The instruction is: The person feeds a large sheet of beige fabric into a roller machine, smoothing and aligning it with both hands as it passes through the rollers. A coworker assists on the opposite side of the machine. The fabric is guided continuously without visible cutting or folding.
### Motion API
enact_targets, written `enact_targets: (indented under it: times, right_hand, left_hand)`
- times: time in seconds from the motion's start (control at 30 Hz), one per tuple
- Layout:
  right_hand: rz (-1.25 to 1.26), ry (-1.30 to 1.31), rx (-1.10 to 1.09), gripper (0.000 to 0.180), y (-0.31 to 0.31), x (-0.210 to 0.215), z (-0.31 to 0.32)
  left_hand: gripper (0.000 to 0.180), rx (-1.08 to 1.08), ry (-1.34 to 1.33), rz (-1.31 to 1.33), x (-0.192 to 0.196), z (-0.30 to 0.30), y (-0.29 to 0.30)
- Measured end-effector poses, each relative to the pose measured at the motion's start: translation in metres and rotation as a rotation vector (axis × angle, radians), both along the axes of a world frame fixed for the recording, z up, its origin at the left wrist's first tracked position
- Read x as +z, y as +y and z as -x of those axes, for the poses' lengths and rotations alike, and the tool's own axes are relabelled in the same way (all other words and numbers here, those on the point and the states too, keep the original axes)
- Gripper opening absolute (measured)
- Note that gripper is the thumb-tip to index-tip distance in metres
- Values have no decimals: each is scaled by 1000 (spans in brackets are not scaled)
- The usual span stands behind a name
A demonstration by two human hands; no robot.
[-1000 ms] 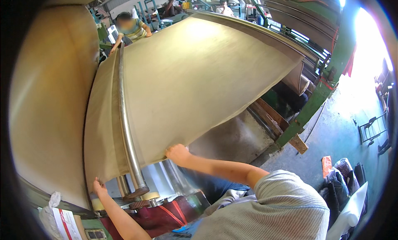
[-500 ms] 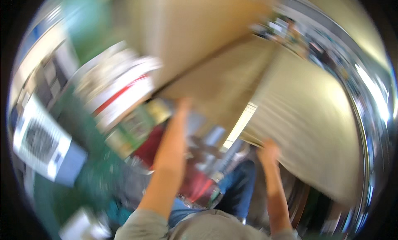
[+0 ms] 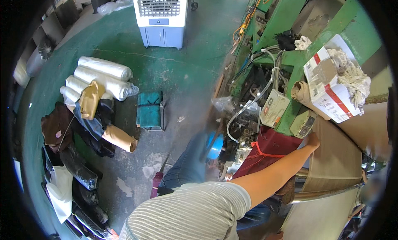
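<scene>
A white carton (image 3: 331, 89) with red and brown bands sat tilted on the green machine frame (image 3: 306, 55) at the upper right, a wad of pale string (image 3: 352, 76) spilling out of its open top. Just below it, a beige box with a small label (image 3: 273, 107) hung against the frame, near a rolled end of brown paper (image 3: 300, 93). On the green floor (image 3: 186, 74) to the left lay white plastic-wrapped rolls (image 3: 103, 72), a tan roll (image 3: 120, 138) and a folded teal cloth (image 3: 150, 110), with a white air cooler (image 3: 161, 16) standing beyond them.

The one hand (image 3: 311, 139) in view reached out to the edge of the wide brown sheet (image 3: 336, 157) draped over a metal bar (image 3: 327, 192); its fingers touched the sheet's left edge, though whether they were curled shut on it could not be told. Which hand it was could not be told either.

Half a second earlier the view was blurred, with both arms raised toward the sheet; a second earlier the sheet filled the picture.
</scene>
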State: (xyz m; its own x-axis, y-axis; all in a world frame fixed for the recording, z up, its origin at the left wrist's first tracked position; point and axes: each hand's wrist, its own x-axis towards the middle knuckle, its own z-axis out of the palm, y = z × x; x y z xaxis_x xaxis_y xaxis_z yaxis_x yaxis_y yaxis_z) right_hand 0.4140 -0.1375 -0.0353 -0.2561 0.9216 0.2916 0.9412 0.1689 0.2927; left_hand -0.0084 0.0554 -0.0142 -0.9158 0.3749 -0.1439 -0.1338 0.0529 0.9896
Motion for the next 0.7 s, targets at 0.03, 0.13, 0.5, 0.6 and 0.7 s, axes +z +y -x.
enact_targets:
  times: [0.03,0.13,0.5,0.6,0.7]
  right_hand:
    - [-21,64,18,26,-5,5,7]
    - [-40,33,25,26,-3,3,13]
    - [-108,203,279,3,18,12,86]
    - [1,281,355,3,29,19,96]
    - [54,351,236,7,45,24,89]
  left_hand:
    - [20,-43,6,16,-3,-6,8]
    - [23,-129,62,0,-17,-23,36]
    - [31,-88,75,86,-10,-6,27]
    - [29,-119,36,19,-7,-3,18]
    - [24,39,1,-17,-2,6,10]
